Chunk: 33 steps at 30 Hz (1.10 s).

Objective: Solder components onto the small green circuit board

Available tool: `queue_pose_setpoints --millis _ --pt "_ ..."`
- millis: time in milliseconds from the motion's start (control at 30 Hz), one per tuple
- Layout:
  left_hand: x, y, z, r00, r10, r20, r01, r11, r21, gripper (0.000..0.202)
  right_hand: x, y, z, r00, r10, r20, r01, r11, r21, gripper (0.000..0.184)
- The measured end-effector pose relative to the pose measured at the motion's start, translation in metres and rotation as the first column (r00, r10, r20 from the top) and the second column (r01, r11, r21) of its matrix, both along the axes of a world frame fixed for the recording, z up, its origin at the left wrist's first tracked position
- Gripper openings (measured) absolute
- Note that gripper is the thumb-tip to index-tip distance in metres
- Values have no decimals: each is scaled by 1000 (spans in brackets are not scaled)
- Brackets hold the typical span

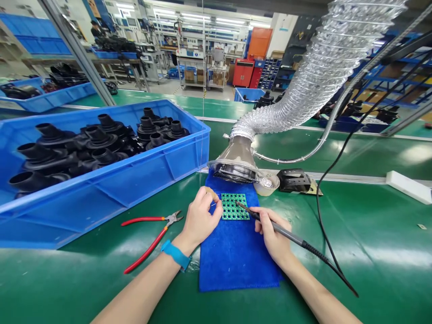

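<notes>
Head view, looking down at the work: a small green circuit board (235, 206) lies flat at the far end of a blue cloth (236, 270), with rows of dark spots across its face. By eye, the board seems light, thin and stiff, perhaps brittle at the corners and apt to shift on the cloth; best taken by its edges. Left hand (201, 220), blue wristband (175, 254) on, has its fingers pinched closed on a thin wire (213, 203), too fine to identify surely, just beside the board's left edge. Right hand (273, 234) is closed around a soldering iron (283, 230), held like a pen, tip over the board's upper left; contact cannot be told from here. Red-handled pliers (148, 234) lie left of the cloth on the green counter (381, 252). A blue crate (101, 198) of black rubber parts (101, 153) sits along the counter's left side. A hood (236, 159) on a silver ribbed hose (320, 76) hangs over the cloth's far end, beside a small dish (266, 186) and a black stand (293, 181). Beyond: more green benches, blue crates, a red cabinet (243, 72), shelving, and a distant person (96, 29).
</notes>
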State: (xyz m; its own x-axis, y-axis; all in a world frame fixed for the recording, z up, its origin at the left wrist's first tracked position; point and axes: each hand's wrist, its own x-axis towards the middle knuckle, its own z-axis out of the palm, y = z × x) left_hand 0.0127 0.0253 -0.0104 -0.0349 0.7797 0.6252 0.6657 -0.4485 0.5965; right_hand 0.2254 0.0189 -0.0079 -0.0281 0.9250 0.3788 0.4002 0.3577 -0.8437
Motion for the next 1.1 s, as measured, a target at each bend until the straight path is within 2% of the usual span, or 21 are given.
queue_pose_setpoints --millis 267,500,800,1100 --pt "0 -1 0 1000 -7 -21 6 1000 -13 13 0 0 2 1000 0 0 0 1000 -15 40" --pt "1 -2 2 999 -35 -23 35 999 -5 10 3 -4 6 992 -109 -60 112 993 40 37" --pt "2 -1 -2 994 -102 -26 102 995 5 16 3 -7 7 998 -62 -31 63 998 25 37" --pt "3 -2 -1 993 -118 -28 118 993 -2 17 -1 -8 8 1000 -17 -21 18 998 56 35"
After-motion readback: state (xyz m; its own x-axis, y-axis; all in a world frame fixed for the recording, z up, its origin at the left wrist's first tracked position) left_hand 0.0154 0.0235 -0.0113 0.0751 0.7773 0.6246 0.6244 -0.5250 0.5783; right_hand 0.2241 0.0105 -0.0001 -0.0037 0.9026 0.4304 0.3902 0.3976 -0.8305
